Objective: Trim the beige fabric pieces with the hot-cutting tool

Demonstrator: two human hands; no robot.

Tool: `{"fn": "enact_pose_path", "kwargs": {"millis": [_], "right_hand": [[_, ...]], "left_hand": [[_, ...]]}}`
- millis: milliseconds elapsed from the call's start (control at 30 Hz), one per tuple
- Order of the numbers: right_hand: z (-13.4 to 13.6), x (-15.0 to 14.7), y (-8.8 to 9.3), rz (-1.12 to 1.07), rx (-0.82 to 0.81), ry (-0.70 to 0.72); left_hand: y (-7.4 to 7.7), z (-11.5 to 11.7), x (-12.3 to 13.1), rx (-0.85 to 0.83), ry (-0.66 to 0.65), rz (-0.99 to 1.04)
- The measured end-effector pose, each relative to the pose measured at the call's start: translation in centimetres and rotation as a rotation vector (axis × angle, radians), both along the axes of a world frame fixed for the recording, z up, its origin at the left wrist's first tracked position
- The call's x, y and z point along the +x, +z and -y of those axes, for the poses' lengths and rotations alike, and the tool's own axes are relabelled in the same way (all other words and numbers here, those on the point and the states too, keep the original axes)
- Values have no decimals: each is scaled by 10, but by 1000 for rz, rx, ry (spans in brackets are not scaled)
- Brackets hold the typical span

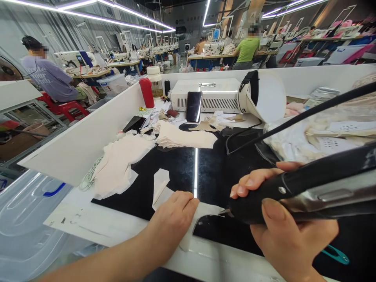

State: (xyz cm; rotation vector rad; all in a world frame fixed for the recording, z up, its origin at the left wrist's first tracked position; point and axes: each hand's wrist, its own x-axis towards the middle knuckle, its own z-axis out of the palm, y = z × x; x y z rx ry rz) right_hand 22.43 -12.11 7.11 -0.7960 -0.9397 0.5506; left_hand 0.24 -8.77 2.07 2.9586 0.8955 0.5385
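My left hand (176, 215) lies on a pale cream fabric piece (161, 188), fingers curled and pressed together on it at the front of the black work surface (179, 168). My right hand (289, 227) is wrapped round a thick black hand tool (252, 199) with a metal lever along its side, the thumb near the lever. The tool's thin metal tip touches the right end of the fabric piece. Just below that end the cloth has a curved edge. The underside of my left palm is hidden.
Stacked cream fabric pieces (185, 135) and a looser pile (117, 164) lie behind and left. A phone (194, 106) leans on a vented white box (205, 94). A black cord (308, 113) crosses the right. Plastic-wrapped bundles (323, 133) lie there. Co-workers sit beyond the white partition (88, 141).
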Motion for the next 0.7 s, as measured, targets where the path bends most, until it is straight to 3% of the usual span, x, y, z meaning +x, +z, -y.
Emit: {"fn": "enact_pose_path", "kwargs": {"millis": [400, 567, 700], "right_hand": [[10, -4, 0, 13, 2, -5], [11, -5, -3, 36, 4, -22], [13, -7, -5, 26, 2, -22]], "left_hand": [[3, -5, -4, -16, -103, -106], [8, -5, -9, -96, -85, -70], [7, -1, -11, -70, -63, -44]]}}
